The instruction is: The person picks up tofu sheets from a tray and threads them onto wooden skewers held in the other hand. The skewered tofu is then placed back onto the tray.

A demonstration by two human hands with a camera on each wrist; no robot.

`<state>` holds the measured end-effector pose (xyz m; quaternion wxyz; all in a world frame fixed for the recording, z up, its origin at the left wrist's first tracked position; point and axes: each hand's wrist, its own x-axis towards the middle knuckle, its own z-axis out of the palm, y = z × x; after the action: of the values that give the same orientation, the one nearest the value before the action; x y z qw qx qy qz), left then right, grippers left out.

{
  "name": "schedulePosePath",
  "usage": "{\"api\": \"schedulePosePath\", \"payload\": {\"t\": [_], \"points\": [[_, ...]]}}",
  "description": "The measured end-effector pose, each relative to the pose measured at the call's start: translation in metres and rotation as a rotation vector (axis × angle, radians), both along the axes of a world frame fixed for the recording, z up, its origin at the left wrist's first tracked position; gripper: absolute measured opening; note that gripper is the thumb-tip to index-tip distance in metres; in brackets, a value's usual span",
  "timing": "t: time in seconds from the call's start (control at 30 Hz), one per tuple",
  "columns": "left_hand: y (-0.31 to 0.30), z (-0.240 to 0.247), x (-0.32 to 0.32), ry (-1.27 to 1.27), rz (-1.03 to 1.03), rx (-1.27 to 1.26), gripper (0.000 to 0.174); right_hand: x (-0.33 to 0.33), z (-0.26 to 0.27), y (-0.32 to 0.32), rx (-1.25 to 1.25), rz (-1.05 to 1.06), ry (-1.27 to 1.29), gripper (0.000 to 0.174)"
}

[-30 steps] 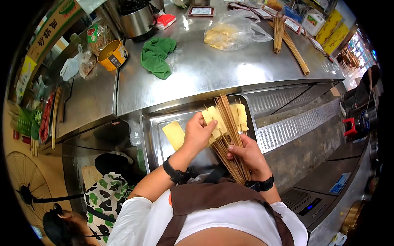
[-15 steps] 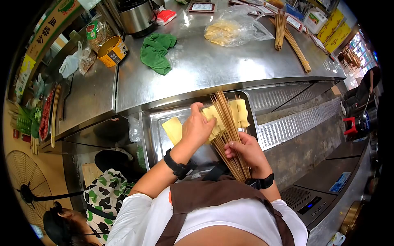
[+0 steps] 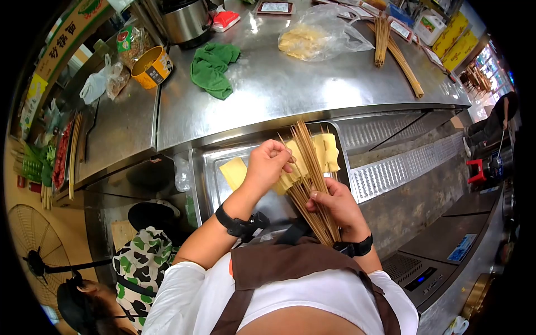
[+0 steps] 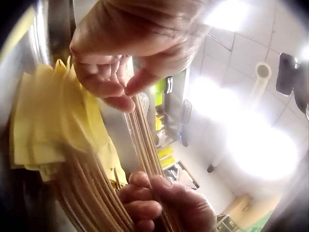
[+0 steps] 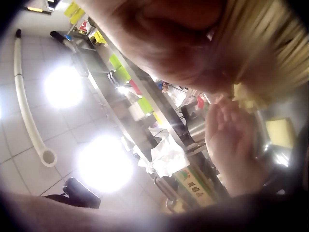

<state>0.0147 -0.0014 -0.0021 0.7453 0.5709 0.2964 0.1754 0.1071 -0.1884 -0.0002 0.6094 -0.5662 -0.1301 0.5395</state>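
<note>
My left hand [image 3: 267,166] has its thumb and fingertips together near the upper part of the skewers; in the left wrist view the left hand [image 4: 140,43] pinches the top end of a thin skewer bundle [image 4: 141,130]. Lower down, my right hand [image 3: 336,207] grips the wooden skewers [image 3: 310,162], thumb across them. Folded yellow sheets [image 3: 326,152] threaded on skewers lie beside the bundle, and in the left wrist view yellow sheets [image 4: 53,116] fan out at the left. One flat yellow piece [image 3: 234,172] lies in the metal tray [image 3: 195,184], left of my left hand.
On the steel counter [image 3: 251,111] behind the tray are a green cloth [image 3: 214,70], a plastic bag of yellow pieces [image 3: 304,43], more skewer bundles [image 3: 382,42] and a yellow tub [image 3: 152,68]. A person in camouflage [image 3: 142,262] is at the lower left.
My left hand has left the yellow sheet it touched, lifted slightly and closed its fingertips near the skewer tops. My right hand keeps its grip on the bundle, almost unmoved.
</note>
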Motion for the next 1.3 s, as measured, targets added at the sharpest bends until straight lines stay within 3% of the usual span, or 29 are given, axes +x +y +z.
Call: {"api": "schedulePosePath", "payload": {"t": [0.13, 0.17, 0.27, 0.33, 0.6, 0.83, 1.03, 1.3], "points": [[0.011, 0.006, -0.019, 0.017, -0.094, 0.087, 0.006, -0.002, 0.003, 0.000, 0.014, 0.011, 0.007, 0.013], [0.018, -0.002, -0.029, 0.007, -0.136, 0.213, 0.008, -0.003, 0.004, 0.001, 0.020, -0.003, 0.006, 0.013], [0.037, 0.022, -0.071, 0.439, -0.189, 1.075, 0.012, -0.006, 0.006, 0.004, 0.030, -0.019, 0.003, 0.012], [0.051, 0.020, -0.090, 0.549, -0.293, 1.275, 0.020, -0.006, 0.007, 0.005, 0.033, -0.032, 0.042, 0.012], [0.063, 0.001, -0.087, 0.571, -0.540, 1.386, 0.016, -0.003, 0.006, 0.005, 0.025, -0.012, 0.033, 0.013], [0.068, 0.013, -0.086, 0.627, -0.566, 1.189, 0.013, -0.003, 0.003, 0.005, 0.049, -0.019, 0.019, 0.012], [0.072, 0.012, -0.087, 0.607, -0.630, 1.227, 0.011, -0.003, 0.003, 0.004, 0.041, -0.013, 0.026, 0.013], [0.074, 0.006, -0.087, 0.610, -0.526, 1.102, 0.007, -0.004, 0.005, 0.004, 0.034, -0.022, 0.031, 0.013]]}}
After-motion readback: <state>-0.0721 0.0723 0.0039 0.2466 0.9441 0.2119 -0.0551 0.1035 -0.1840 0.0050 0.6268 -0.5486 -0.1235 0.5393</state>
